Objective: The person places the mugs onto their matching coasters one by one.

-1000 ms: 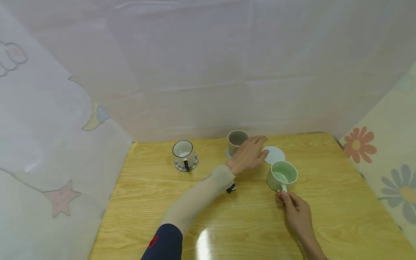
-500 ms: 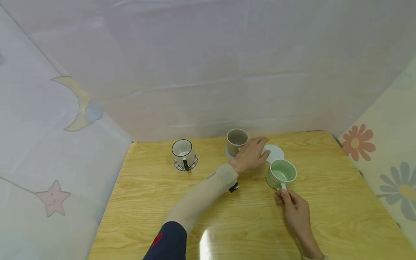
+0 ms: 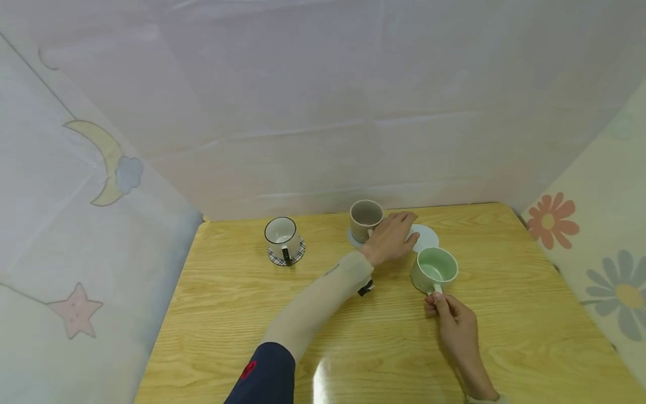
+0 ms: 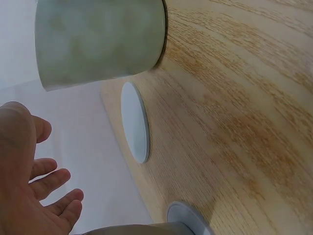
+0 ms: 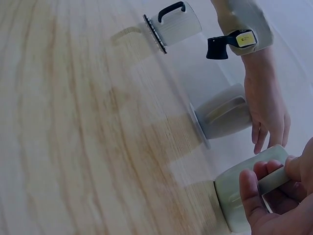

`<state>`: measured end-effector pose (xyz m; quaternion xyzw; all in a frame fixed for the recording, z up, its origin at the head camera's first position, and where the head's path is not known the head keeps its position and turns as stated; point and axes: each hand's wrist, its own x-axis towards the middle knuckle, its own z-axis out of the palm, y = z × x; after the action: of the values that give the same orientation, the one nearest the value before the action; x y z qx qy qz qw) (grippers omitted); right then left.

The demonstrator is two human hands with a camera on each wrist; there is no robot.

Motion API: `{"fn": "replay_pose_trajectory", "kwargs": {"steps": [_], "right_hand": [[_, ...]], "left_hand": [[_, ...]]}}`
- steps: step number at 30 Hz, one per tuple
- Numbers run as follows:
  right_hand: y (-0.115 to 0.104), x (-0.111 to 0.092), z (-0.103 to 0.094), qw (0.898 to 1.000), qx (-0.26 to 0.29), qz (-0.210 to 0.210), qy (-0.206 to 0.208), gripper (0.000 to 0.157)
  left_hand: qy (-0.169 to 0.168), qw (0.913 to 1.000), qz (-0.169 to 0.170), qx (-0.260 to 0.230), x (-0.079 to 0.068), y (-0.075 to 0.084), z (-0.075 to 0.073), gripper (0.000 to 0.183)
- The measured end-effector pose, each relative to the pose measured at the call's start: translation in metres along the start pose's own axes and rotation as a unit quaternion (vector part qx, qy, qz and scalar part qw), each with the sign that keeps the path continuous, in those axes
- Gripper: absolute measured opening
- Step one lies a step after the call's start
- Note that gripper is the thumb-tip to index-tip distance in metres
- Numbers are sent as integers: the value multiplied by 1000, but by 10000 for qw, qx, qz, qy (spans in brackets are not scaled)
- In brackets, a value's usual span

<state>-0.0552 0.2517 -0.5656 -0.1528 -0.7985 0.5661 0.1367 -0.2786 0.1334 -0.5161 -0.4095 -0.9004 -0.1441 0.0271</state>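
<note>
My right hand (image 3: 456,325) pinches the handle of a pale green mug (image 3: 435,268), which stands upright on the wooden table. Just behind that mug lies a round white coaster (image 3: 426,238), partly covered by my left hand (image 3: 390,239). The left hand is held above the table with its fingers loosely extended and nothing in them. In the left wrist view, its fingers (image 4: 51,183) are apart from both the green mug (image 4: 100,39) and the white coaster (image 4: 134,122). A grey-beige mug (image 3: 361,229) sits on another pale coaster (image 3: 353,240), beside the left hand.
Farther left, a white mug (image 3: 281,238) with black rim and handle stands on a checked coaster (image 3: 299,255). A pale printed sheet (image 3: 282,140) rises behind the table (image 3: 232,314) and at both sides. My left forearm crosses the table's middle.
The head view has shifted slightly, so everything appears a little moved. Both hands and the mugs keep nearly the same places; the right hand still holds the green mug's handle.
</note>
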Motion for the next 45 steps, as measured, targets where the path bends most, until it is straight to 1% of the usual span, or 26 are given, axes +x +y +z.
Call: {"fn": "replay_pose_trajectory", "kwargs": {"steps": [8,13,16,20,28,32,35,37,45], "right_hand": [[0,-1,0,9999,76,121,17,39],[1,-2,1,9999,135,56,56,39],[1,-2,2,9998,176,38,57,39],[0,-2,2,9999,119,2,59,39],[-1,-3,3,9999,11,-5,115,41],[0,-3,3,9999,29,27,126,40],[0,-2,4,9998,85,35,160,40],[1,-2,4,9998,96,41,179,40],[0,-2,3,9997,142,80,203,41]], "left_hand": [[-131,9999,-53,56,3,7,-4,54],[-252,9996,-109,38,7,10,0,53],[-376,9991,-167,109,8,11,4,53],[-574,9976,-172,355,9,13,7,53],[-826,9935,-220,755,9,14,16,55],[-802,9909,-263,1051,8,13,23,56],[-734,9899,-254,1183,8,12,27,55],[-740,9899,-256,1178,8,12,29,54],[-894,9928,-317,734,7,13,33,51]]}}
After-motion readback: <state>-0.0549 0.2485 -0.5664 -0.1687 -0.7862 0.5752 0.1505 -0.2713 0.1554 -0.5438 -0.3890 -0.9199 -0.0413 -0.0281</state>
